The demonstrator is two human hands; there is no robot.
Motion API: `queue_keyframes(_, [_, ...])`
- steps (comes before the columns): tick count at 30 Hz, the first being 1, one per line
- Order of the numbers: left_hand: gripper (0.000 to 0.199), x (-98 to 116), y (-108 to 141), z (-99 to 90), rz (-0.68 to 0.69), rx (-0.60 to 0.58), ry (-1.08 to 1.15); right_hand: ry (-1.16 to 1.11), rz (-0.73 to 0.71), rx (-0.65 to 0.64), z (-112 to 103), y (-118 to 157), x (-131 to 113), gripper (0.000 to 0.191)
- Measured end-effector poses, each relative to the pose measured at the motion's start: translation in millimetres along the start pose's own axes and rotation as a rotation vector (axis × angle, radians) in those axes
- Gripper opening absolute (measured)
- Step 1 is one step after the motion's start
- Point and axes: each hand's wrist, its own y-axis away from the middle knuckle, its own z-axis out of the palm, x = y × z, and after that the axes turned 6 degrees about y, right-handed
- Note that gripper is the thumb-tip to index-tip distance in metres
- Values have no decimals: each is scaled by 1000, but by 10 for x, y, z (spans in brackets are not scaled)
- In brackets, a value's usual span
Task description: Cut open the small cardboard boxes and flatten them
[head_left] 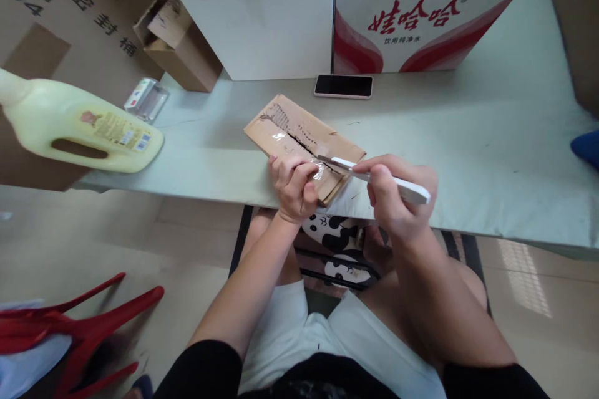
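Observation:
A flat brown cardboard box (304,131) lies at an angle on the pale green tabletop, with clear tape and a dark slit along its top. My left hand (294,187) grips the box's near edge, its fingers curled over the top. In my right hand (400,193) is a white-handled utility knife (412,191). The blade points left and its tip is at the slit, near my left fingers. My right index finger stretches along the knife.
A black-screened phone (343,86) lies beyond the box. White cartons (262,25) stand behind it. A yellow bottle (88,124), a small clear container (146,100) and an opened brown box (182,50) are at the left. A red chair (88,330) stands lower left.

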Motion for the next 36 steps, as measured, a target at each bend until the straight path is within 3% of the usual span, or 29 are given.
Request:
queue_keyframes(7, [36,-9,14,-12,-13,-27,3,55,-80,-74,-28,-51,-69,25])
queue_keyframes(13, [41,-19,18,-9,-36,-42,-38,89,-43,-125,-63,-70,-83,27])
queue_keyframes(19, [36,-14,2,5,-14,-44,24,102,-43,-64,-96,-64,-107,33])
queue_keyframes(36, [43,-29,-7,47,-16,-80,-4,165,-3,-64,-122,-61,-163,38])
